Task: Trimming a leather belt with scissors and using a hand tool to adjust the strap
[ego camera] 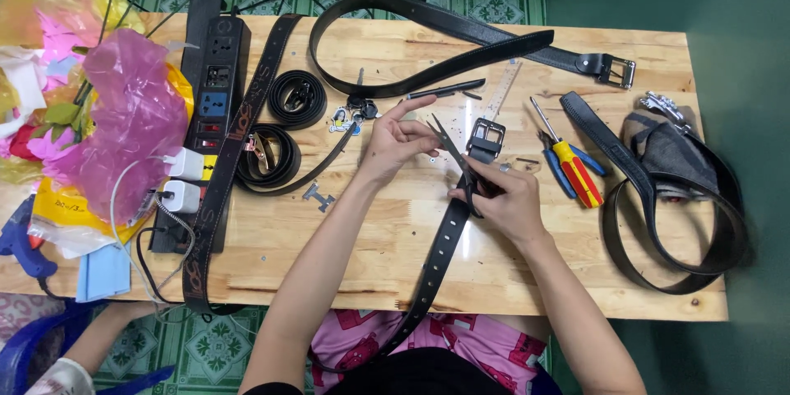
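Note:
A black leather belt (440,247) with a row of holes lies across the wooden table (494,271) and hangs over its near edge. Its silver buckle (485,136) rests at the far end. My right hand (502,197) grips black scissors (457,156), blades open and pointing away, over the belt near the buckle. My left hand (399,136) hovers just left of the blades, fingers apart, index finger raised, holding nothing I can make out.
Two coiled belts (280,127), a long black belt (444,33), another black belt (666,214), a red-yellow screwdriver (572,164), blue pliers (564,174), a ruler (502,90), a power strip (210,115) with chargers, and plastic bags (123,123) at left.

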